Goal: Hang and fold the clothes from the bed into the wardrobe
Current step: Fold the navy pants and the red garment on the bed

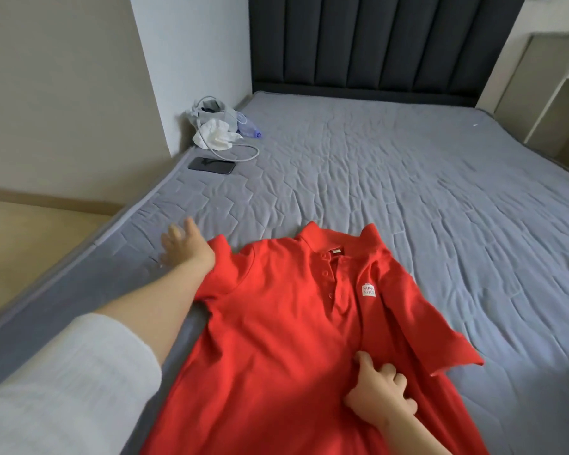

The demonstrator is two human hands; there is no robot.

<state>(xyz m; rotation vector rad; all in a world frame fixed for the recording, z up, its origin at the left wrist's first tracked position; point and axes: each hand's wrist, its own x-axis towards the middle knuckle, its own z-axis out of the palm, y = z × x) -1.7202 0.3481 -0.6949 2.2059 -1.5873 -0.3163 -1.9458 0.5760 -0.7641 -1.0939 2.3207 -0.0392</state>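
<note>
We see the red polo shirt (276, 323) lying buttons-up on the near part of the bed (424, 178), collar toward the far end. Left grip (181, 244) is wide, fingers spread flat on the bed just past the shirt's left-side sleeve (blurred). Right grip (380, 394) is narrow, fingers curled into the fabric on the shirt's right side. Phone (212, 165) lies far left.

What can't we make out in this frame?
Head view only:
- red polo shirt: hem cut off by the bottom edge.
- left hand: fingers motion-blurred, contact with the sleeve unclear.
- grey bag: contents too small to tell, partly covered by white cloth.
- Wardrobe: out of frame.
</note>
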